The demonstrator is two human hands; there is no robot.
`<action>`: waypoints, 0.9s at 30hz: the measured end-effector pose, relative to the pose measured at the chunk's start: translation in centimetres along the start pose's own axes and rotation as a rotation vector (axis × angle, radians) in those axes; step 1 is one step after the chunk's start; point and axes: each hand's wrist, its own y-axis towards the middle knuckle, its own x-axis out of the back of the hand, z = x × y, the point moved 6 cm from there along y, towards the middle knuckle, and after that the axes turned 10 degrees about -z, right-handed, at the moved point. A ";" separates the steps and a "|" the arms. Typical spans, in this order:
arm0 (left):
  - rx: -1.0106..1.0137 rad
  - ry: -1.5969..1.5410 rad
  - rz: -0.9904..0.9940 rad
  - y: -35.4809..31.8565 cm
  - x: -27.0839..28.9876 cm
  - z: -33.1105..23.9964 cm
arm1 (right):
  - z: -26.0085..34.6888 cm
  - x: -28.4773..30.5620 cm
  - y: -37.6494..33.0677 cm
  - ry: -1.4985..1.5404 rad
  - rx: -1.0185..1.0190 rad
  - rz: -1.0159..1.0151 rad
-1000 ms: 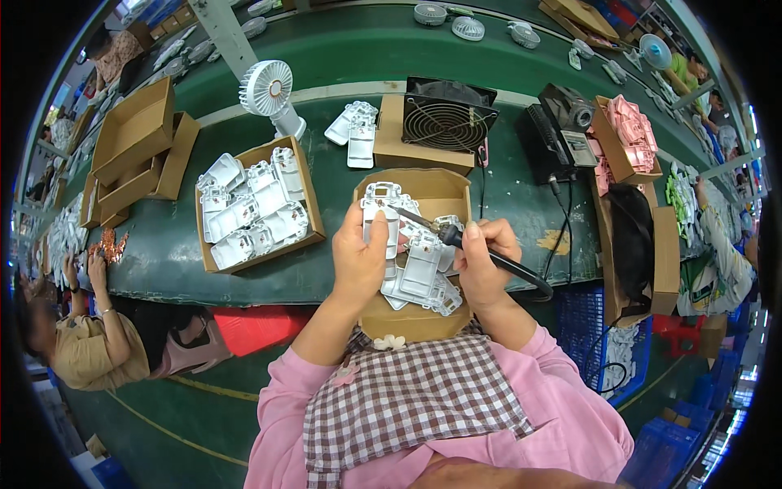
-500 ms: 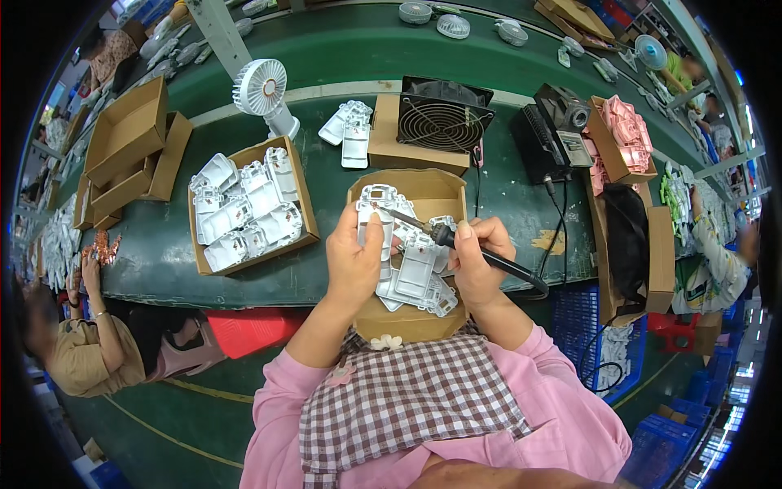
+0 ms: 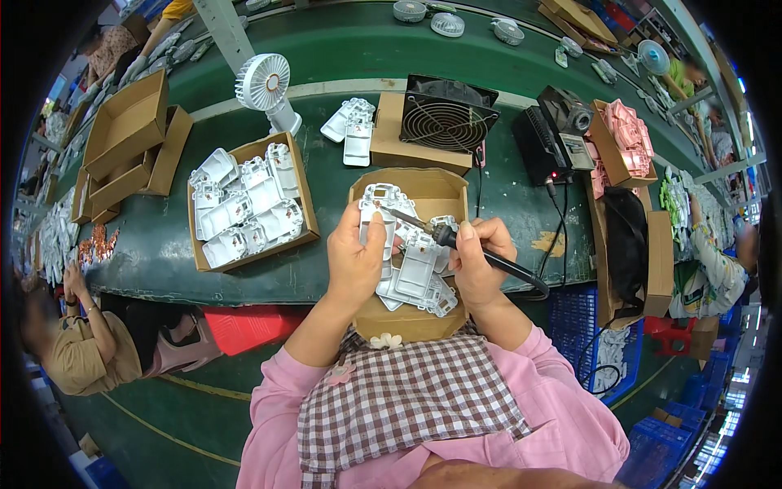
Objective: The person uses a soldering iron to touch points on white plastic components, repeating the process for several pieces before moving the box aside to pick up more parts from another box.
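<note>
While held over the open box: a white plastic housing sits in the left hand, above the cardboard tray straight ahead of the person.
Left hand: the left hand is clamped on the white plastic housing, thumb across its face and fingers behind it.
Right hand: the right hand is closed round the dark grip of a soldering iron, held like a pen.
Iron tip: it slants up and left to the white plastic housing; whether it touches cannot be told.
Iron cable: a black lead runs from the handle to the right, across the edge of the green bench.
Tray contents: more white housings lie piled in the cardboard tray, under and between both hands.
Left box: a second carton of white parts stands just left of the tray.
Behind the tray: a black square fan rests on a flat carton, with two loose white shells to its left.
Further left: a small white desk fan stands upright.
Right side: a black power unit stands near a box of pink parts.
</note>
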 end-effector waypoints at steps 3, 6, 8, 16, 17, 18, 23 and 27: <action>-0.001 0.005 0.000 0.0 0.0 -0.1 | 0.1 -0.1 0.0 -0.001 -0.003 0.001; -0.010 0.010 -0.001 0.0 0.0 -0.1 | 0.2 -0.1 -0.1 -0.003 -0.003 -0.004; -0.018 0.009 0.000 0.0 -0.1 -0.1 | 0.1 -0.2 0.0 -0.025 0.020 -0.011; 0.005 0.001 0.004 -0.1 -0.1 -0.2 | -0.1 0.1 0.0 0.036 -0.026 -0.027; 0.004 0.002 0.004 -0.1 -0.1 -0.3 | -0.1 0.1 0.0 0.039 -0.031 -0.032; -0.004 0.011 0.007 -0.1 -0.1 -0.3 | -0.1 0.2 0.0 0.041 -0.037 -0.037; -0.003 0.028 0.013 -0.2 -0.2 -0.3 | -0.2 0.1 0.0 0.064 -0.040 -0.025; 0.009 0.037 0.008 -0.3 -0.3 -0.1 | -0.1 0.0 0.0 0.065 -0.022 -0.012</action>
